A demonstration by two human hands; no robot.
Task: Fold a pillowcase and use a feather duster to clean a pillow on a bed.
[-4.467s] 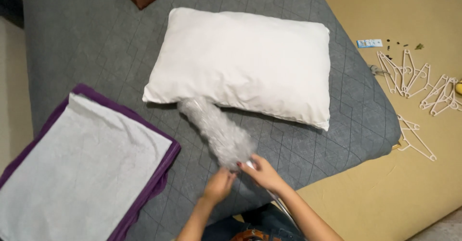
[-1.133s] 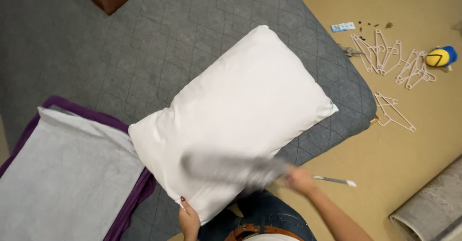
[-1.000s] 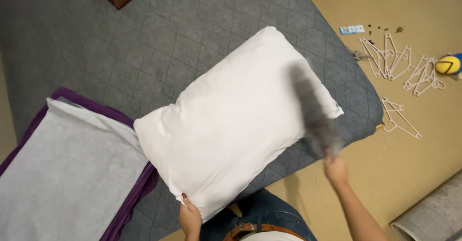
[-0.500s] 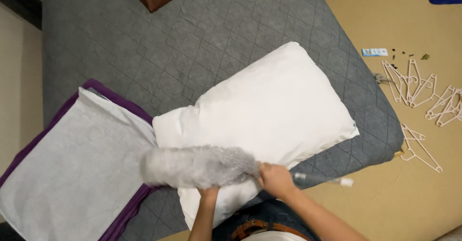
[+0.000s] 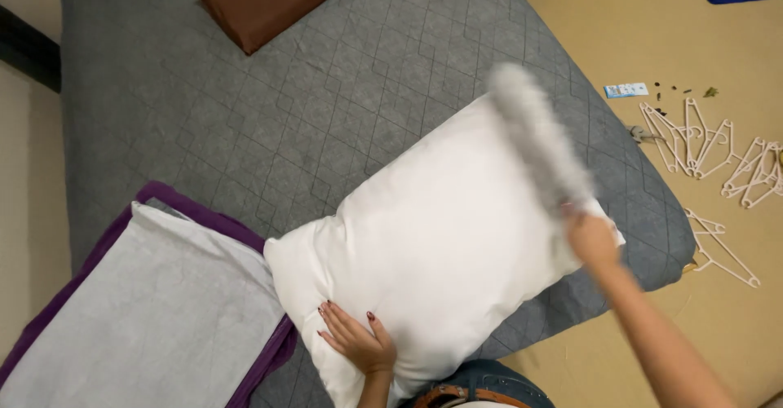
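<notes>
Left hand: fingers spread flat, pressing the near corner of the white pillow. Right hand: fingers curled round the handle of a grey feather duster, blurred, lying over the pillow's far right edge. Pillow lies diagonally on the grey bed, a grey-and-purple blanket just left of it, pink hangers on the floor well right.

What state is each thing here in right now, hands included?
White pillow: lying flat on the grey bed.
Left hand: open, pressed flat on the pillow.
Right hand: closed around a grey feather duster, blurred, over the pillow.
Brown cushion: flat on the bed.
Hangers: scattered on the floor.
</notes>
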